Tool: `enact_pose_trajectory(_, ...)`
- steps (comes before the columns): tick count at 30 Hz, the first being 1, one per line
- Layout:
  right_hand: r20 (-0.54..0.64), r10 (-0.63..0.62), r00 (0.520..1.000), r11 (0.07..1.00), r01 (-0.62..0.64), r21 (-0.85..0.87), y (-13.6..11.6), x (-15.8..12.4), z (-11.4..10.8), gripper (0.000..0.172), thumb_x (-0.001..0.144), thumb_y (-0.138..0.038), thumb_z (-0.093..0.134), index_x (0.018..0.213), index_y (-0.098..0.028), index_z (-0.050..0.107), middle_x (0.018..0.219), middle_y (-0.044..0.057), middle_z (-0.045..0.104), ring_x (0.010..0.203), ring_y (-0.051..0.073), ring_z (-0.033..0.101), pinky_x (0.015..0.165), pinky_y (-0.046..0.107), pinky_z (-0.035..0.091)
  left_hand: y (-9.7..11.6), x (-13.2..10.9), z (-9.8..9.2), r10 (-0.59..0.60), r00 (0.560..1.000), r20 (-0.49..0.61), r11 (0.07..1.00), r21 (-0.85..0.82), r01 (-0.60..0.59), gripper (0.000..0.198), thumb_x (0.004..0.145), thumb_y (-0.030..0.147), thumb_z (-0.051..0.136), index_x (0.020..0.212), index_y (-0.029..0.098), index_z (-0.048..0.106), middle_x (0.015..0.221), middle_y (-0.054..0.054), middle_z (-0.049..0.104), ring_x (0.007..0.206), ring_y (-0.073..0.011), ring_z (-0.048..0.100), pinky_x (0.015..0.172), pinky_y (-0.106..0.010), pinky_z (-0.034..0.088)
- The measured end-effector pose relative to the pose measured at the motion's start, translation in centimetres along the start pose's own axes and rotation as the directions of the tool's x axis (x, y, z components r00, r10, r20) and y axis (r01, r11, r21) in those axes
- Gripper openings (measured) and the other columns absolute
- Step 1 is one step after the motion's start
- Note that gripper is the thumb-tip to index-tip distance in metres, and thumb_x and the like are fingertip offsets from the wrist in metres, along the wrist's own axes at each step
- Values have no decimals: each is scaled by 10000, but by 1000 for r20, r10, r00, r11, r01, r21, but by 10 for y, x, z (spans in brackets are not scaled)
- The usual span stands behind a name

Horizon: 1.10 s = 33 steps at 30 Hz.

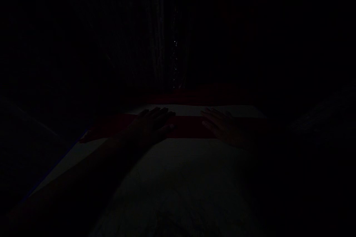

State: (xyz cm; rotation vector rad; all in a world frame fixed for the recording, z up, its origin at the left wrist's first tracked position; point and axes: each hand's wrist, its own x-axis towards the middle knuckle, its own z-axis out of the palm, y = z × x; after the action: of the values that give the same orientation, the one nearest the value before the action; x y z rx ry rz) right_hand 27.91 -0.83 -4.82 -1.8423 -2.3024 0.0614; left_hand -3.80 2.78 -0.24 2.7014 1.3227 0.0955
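Stretching crosswise beneath both hands, a flat red strip [187, 126] lies on a pale surface [189, 163], showing between the left hand [152, 124] and right hand [224, 129]. Each grip is spread, palm down, some fingertips over the pale band [189, 110] beyond. The strip looks straight-edged; its material is too dark to tell.

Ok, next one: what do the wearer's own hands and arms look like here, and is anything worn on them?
The left hand and right hand look ungloved, with slender, separate fingers. The left forearm appears bare, with no sleeve that I can make out. The right forearm is lost in darkness; rings or small markings can't be judged.
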Motion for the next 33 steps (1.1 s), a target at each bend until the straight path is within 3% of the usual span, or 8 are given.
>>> enact_pose_trajectory(12, -19, -14, 1000, 1000, 14, 2, -1, -2, 3, 681, 1037, -662, 172, 1589, -331, 394, 1657, 7, 296, 1558, 260, 266, 1277, 613, 172, 1, -3, -2, -15, 1000, -3, 1000, -7, 15, 685, 1038, 730, 257, 1630, 391, 313, 1725, -2, 231, 1590, -336, 194, 1260, -610, 159)
enact_pose_trajectory(21, -36, -25, 999, 1000, 25, 1, 2, -1, 5, 671, 1031, -651, 195, 1586, -336, 403, 1654, -39, 299, 1554, 220, 277, 1285, 532, 236, 0, 0, 1, 4, 1000, 16, 1000, 0, -4, 691, 1048, 714, 234, 1638, 363, 305, 1722, -26, 229, 1590, -327, 199, 1264, -602, 134)
enact_pose_trajectory(26, 8, 0, 1000, 1000, 0, 25, 0, -1, 1, 696, 1021, -681, 188, 1588, -335, 399, 1661, -36, 283, 1559, 245, 266, 1286, 550, 232, -2, 0, 3, 18, 1000, -9, 1000, 21, -18, 675, 1051, 706, 236, 1642, 386, 281, 1721, -15, 233, 1591, -328, 197, 1261, -597, 164)
enact_pose_trajectory(33, -38, -30, 999, 1000, 30, -4, 3, 0, 7, 685, 1027, -683, 172, 1574, -345, 405, 1649, -42, 310, 1549, 226, 292, 1280, 547, 242, 0, 0, 1, 2, 1000, 4, 1000, 11, -2, 702, 1041, 729, 229, 1644, 373, 278, 1725, -13, 214, 1595, -313, 185, 1264, -601, 150)
